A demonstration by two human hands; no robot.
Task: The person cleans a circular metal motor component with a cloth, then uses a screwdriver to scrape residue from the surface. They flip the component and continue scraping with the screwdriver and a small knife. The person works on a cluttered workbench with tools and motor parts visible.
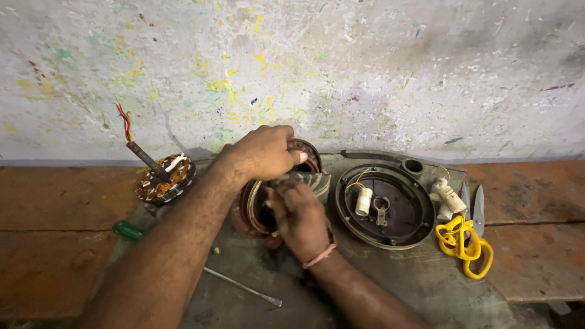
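Your left hand (262, 152) reaches in from the near left, forearm slanting across the grey mat (426, 280), and curls knuckles-up over the far rim of the round motor housing (308, 159) at the mat's centre, gripping it. Your right hand (298, 219), a pink band at the wrist, comes from the near side and clenches on the housing's near edge. A stator (166, 178) sits left, a cover (385, 204) and yellow scissors (463, 244) right, a screwdriver (183, 259) under your left forearm.

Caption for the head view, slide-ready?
Two hands, left and right, grip a round motor housing beside a wound stator.
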